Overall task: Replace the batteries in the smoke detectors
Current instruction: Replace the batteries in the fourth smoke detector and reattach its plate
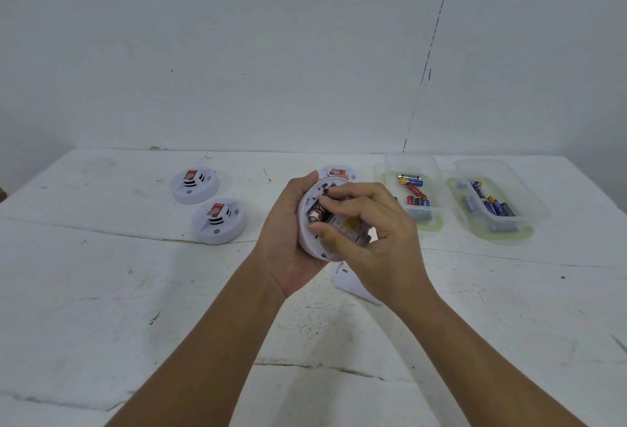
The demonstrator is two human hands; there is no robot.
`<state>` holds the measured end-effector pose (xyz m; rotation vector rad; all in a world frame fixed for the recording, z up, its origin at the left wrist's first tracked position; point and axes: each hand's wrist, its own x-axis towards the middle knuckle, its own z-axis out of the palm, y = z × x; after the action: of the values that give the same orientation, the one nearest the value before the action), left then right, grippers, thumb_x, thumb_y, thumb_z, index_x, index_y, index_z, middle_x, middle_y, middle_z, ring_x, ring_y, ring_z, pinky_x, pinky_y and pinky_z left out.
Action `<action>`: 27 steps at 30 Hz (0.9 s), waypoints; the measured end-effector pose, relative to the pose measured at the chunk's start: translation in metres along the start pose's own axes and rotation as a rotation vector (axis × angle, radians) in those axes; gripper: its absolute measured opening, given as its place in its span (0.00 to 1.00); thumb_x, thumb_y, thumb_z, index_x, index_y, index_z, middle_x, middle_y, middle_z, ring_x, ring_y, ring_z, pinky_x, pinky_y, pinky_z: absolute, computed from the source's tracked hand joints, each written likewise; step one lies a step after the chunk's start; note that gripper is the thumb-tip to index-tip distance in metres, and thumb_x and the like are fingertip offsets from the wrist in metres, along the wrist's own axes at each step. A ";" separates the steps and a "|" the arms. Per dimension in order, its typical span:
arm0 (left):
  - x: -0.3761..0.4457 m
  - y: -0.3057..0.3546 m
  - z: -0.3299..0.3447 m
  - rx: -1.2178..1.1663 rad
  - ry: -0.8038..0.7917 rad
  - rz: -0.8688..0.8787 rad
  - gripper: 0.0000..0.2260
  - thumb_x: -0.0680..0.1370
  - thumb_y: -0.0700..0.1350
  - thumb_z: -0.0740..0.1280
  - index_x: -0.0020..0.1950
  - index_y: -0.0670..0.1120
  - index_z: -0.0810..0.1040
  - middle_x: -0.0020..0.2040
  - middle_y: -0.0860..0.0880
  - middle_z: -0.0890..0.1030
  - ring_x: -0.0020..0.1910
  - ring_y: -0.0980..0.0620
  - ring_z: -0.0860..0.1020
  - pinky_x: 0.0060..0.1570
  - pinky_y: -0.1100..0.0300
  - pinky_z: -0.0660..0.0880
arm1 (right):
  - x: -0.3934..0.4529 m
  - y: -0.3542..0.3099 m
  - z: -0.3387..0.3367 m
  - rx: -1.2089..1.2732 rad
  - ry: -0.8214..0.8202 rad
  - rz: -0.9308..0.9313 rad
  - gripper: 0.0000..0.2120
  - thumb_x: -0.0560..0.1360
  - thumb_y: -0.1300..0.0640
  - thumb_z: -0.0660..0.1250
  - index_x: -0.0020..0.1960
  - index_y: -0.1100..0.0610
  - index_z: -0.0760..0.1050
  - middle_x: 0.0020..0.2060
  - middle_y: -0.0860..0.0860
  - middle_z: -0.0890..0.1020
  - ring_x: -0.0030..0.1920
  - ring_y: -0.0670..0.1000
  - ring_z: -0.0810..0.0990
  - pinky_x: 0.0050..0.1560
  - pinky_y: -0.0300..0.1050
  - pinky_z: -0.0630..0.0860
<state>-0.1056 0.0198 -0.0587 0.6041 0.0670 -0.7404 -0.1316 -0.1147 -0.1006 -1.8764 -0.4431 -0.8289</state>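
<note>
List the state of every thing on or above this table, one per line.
Held smoke detector: back open, battery showing, off the table.
Left hand: grips the held smoke detector.
Right hand: fingers curled at the battery.
Back cover: off, lying on the table.
Two left detectors: closed, face up.
Far detector: partly hidden.
Two tubs: lidless, holding batteries.

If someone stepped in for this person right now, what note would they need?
Left hand holds the open smoke detector, back facing up, one battery showing inside.
Right hand has its fingers in the battery bay; whether it grips anything is unclear.
Its cover lies on the table below.
Three closed detectors wait behind; two battery tubs on the right.
Left: finish this one, close it.
</note>
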 end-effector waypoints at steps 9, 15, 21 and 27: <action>0.008 0.003 -0.003 0.127 -0.010 0.053 0.22 0.80 0.57 0.64 0.68 0.45 0.77 0.57 0.46 0.80 0.56 0.46 0.82 0.54 0.53 0.80 | 0.001 0.006 -0.002 -0.004 -0.003 -0.012 0.15 0.72 0.52 0.79 0.57 0.55 0.84 0.57 0.47 0.81 0.61 0.42 0.79 0.60 0.34 0.74; 0.015 0.005 -0.007 0.194 -0.032 0.099 0.30 0.82 0.57 0.63 0.80 0.43 0.66 0.66 0.44 0.73 0.63 0.43 0.76 0.51 0.53 0.82 | 0.000 0.010 -0.003 0.018 -0.001 -0.026 0.15 0.73 0.53 0.78 0.59 0.50 0.83 0.57 0.50 0.81 0.62 0.44 0.79 0.62 0.35 0.74; 0.022 0.004 -0.009 0.275 -0.016 0.134 0.27 0.82 0.57 0.63 0.77 0.43 0.71 0.62 0.43 0.76 0.57 0.45 0.79 0.55 0.51 0.80 | -0.001 0.015 -0.004 0.061 0.026 0.011 0.13 0.72 0.52 0.79 0.55 0.51 0.83 0.54 0.49 0.82 0.58 0.44 0.81 0.58 0.34 0.75; 0.026 0.007 -0.010 0.289 -0.009 0.116 0.28 0.81 0.58 0.64 0.77 0.45 0.71 0.60 0.45 0.79 0.59 0.44 0.79 0.53 0.50 0.80 | 0.003 0.014 -0.007 0.045 -0.023 0.030 0.11 0.76 0.52 0.75 0.57 0.53 0.84 0.55 0.49 0.82 0.59 0.45 0.80 0.59 0.33 0.73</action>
<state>-0.0806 0.0135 -0.0706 0.8730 -0.0848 -0.6446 -0.1234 -0.1274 -0.1060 -1.8489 -0.4435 -0.7719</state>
